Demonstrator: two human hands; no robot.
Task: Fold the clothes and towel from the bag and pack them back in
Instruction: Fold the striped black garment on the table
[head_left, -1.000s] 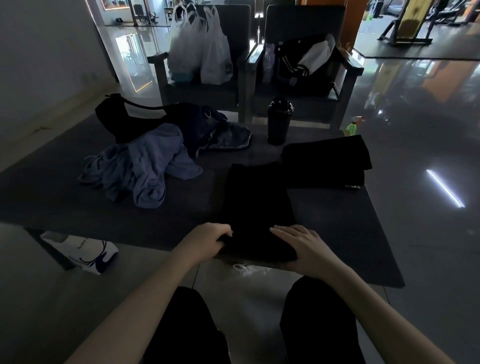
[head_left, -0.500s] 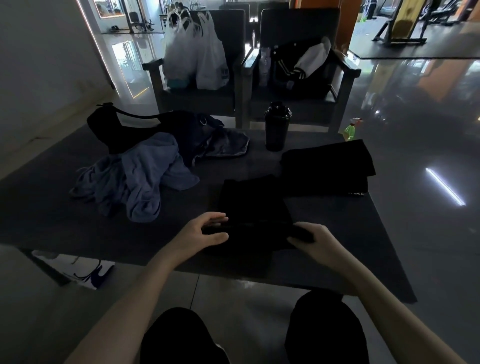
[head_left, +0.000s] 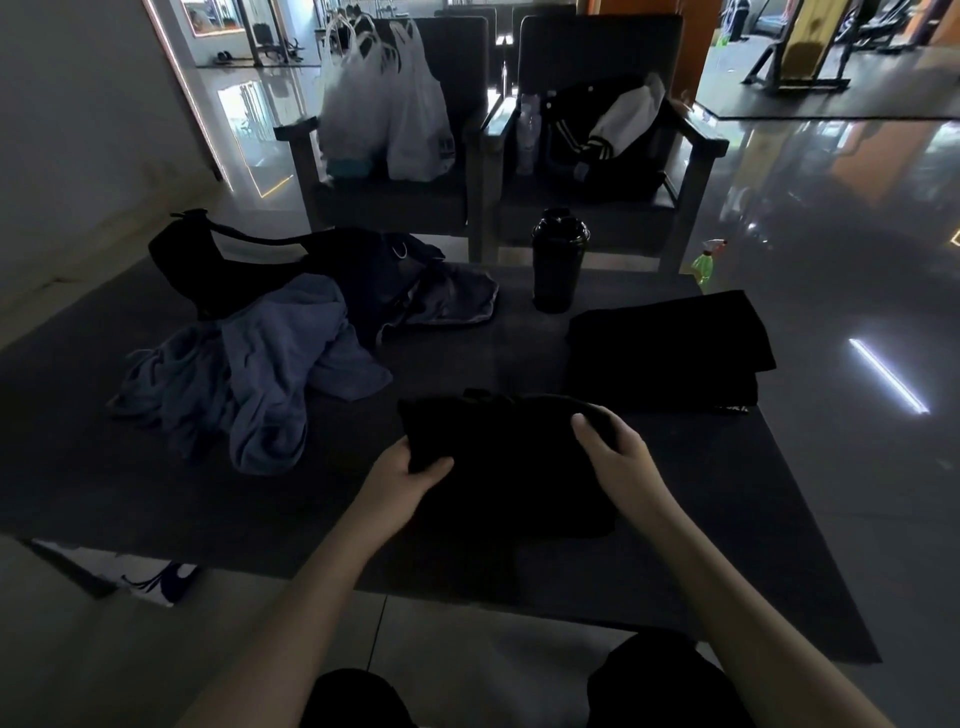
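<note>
A black garment (head_left: 511, 462) lies folded over on the dark table (head_left: 156, 499) in front of me. My left hand (head_left: 402, 475) grips its left edge, thumb on top. My right hand (head_left: 615, 454) holds its right side, fingers curled over the fold. A folded black garment (head_left: 667, 353) rests at the right of the table. A crumpled blue towel or garment (head_left: 249, 384) lies at the left, in front of the open dark bag (head_left: 363, 270), with a grey-blue piece (head_left: 452, 301) spilling beside it.
A black shaker bottle (head_left: 558, 260) stands at the table's far side. Behind it are two dark armchairs, one with white plastic bags (head_left: 384, 104), one with a black-and-white jacket (head_left: 608, 135). A green spray bottle (head_left: 706, 262) and a white shoe (head_left: 150, 577) sit on the floor.
Both hands lifted the near end of the black garment and carried it forward, folding it over itself; it now lies as a shorter, thicker bundle farther from the table's front edge.
</note>
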